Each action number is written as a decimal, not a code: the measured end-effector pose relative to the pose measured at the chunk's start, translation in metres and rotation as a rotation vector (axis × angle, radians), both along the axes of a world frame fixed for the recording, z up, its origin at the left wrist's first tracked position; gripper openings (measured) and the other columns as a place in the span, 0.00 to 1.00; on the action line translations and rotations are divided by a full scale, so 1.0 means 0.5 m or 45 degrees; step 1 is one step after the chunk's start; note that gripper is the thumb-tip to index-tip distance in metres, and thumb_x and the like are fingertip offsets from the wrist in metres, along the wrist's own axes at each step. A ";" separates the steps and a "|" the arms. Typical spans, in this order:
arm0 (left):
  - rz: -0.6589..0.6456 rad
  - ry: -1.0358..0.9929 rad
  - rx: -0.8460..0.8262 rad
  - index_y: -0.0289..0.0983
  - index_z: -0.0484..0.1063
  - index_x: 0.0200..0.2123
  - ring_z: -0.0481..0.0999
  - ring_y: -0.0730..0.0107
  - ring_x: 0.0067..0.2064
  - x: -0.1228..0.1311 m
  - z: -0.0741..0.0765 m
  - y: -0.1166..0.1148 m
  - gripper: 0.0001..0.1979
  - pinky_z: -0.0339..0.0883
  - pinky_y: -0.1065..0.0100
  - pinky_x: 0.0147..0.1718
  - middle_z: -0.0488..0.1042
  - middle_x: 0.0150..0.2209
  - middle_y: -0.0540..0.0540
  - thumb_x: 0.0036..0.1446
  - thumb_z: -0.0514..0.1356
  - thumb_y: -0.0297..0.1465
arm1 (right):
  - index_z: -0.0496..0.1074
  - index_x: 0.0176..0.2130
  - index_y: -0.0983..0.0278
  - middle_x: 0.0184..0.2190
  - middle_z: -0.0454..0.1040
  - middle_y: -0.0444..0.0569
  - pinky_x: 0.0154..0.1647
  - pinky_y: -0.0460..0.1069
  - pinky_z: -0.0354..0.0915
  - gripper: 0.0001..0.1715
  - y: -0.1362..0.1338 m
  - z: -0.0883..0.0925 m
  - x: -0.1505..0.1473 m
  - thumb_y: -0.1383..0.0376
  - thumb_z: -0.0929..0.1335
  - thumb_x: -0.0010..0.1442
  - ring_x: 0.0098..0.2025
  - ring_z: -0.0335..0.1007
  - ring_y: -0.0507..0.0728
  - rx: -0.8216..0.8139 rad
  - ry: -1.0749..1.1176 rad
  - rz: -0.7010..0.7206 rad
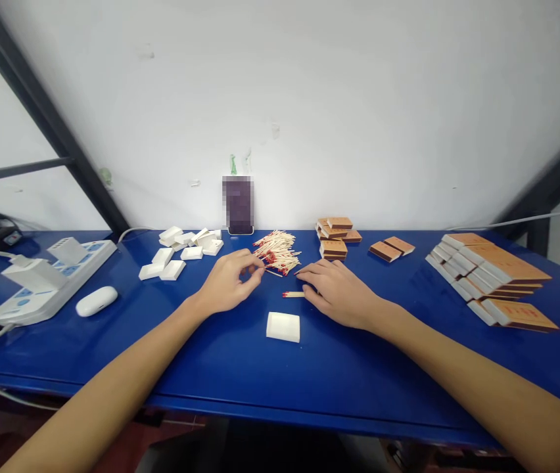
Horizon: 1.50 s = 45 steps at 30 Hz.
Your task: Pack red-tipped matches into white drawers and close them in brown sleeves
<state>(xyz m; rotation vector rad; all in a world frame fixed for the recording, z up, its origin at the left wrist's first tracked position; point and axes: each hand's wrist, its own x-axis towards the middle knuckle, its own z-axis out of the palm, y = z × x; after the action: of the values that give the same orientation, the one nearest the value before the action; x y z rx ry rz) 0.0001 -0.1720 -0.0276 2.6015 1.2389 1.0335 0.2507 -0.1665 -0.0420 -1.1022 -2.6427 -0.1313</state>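
A heap of red-tipped matches [277,252] lies on the blue table near the wall. My left hand [232,279] is at the heap's left front, thumb and forefinger curved toward each other around a small gap; whether a match is between the tips is too small to tell. My right hand [332,289] rests at the heap's right front, fingers spread, its thumb over the right end of a few matches [294,294] lying side by side. Nearer the front edge sits a white matchbox tray [282,327], seemingly with nothing in it.
White trays [172,269] lie at the left back. Matchboxes [333,249] are stacked behind my right hand, two more [385,251] beside them, and a large stack [501,269] stands far right. A phone [239,205], power strip [53,282] and white case [96,301] are also there.
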 end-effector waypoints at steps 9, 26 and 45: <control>-0.001 0.169 -0.112 0.35 0.74 0.24 0.67 0.73 0.26 -0.028 0.002 0.016 0.21 0.58 0.67 0.35 0.68 0.19 0.52 0.67 0.50 0.33 | 0.75 0.50 0.68 0.48 0.77 0.56 0.50 0.58 0.63 0.21 -0.002 -0.007 -0.005 0.66 0.58 0.68 0.50 0.69 0.63 -0.018 0.039 0.042; 0.281 0.428 -0.152 0.39 0.77 0.46 0.74 0.66 0.36 -0.042 -0.028 0.036 0.16 0.65 0.65 0.36 0.72 0.40 0.45 0.63 0.55 0.41 | 0.76 0.49 0.68 0.45 0.76 0.56 0.46 0.57 0.68 0.19 -0.037 0.002 -0.020 0.70 0.60 0.67 0.45 0.72 0.61 -0.094 0.100 0.194; 0.490 0.461 -0.203 0.36 0.72 0.25 0.71 0.65 0.30 -0.031 -0.012 0.026 0.10 0.61 0.66 0.29 0.73 0.30 0.45 0.55 0.58 0.34 | 0.72 0.49 0.64 0.43 0.75 0.54 0.47 0.55 0.69 0.18 -0.027 -0.019 -0.029 0.69 0.58 0.67 0.46 0.71 0.59 -0.245 0.436 0.186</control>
<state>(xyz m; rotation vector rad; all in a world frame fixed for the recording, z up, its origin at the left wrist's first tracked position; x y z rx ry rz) -0.0153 -0.1591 -0.0336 2.5555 1.8719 0.4769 0.2362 -0.1801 -0.0516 -0.8877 -2.4480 0.3193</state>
